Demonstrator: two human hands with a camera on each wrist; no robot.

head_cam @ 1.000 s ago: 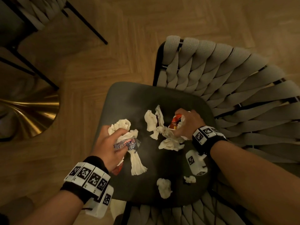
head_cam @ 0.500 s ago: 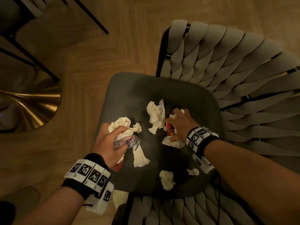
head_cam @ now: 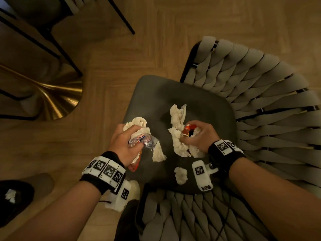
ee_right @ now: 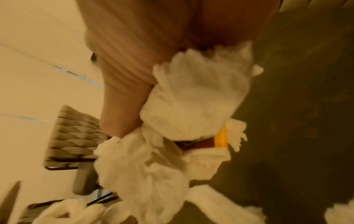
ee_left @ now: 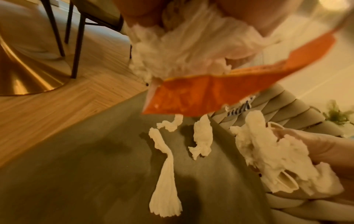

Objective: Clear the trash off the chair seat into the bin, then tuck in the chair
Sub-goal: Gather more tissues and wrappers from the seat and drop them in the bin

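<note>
While both hands worked over the dark seat (head_cam: 173, 94), the trash was split between them and the cushion. The left hand (head_cam: 121, 145) had its fingers curled round a bunch of white tissue (head_cam: 137, 123), a clear wrapper (head_cam: 147, 139) with red and blue print, and an orange packet (ee_left: 201, 97) that hung below the palm; in the left wrist view that packet was creased and blurred, with the crumpled tissue (ee_left: 184, 50) bunched above it. A twisted tail of this tissue (head_cam: 159, 153) hung down to the seat, fanned out at its end.

The right hand (head_cam: 199, 136) gripped a second wad (head_cam: 178, 143) together with a small red wrapper (head_cam: 187, 130), fingers closed about both. Its tissue was soft and much rumpled, and a loose strip (head_cam: 178, 112) trailed from it away from the person. The right wrist view was blurred, but showed the wad (ee_right: 191, 98) pressed under the fingers with a yellow edge (ee_right: 221, 137) poking out.

One small ball of tissue (head_cam: 181, 175) lay free on the seat's near edge, apart from both hands.

The bin (head_cam: 15, 200) sat low at the left on the floor (head_cam: 104, 49), dark, with a pale scrap (head_cam: 10, 195) inside it. A gold table base (head_cam: 57, 100) stood further off.
</note>
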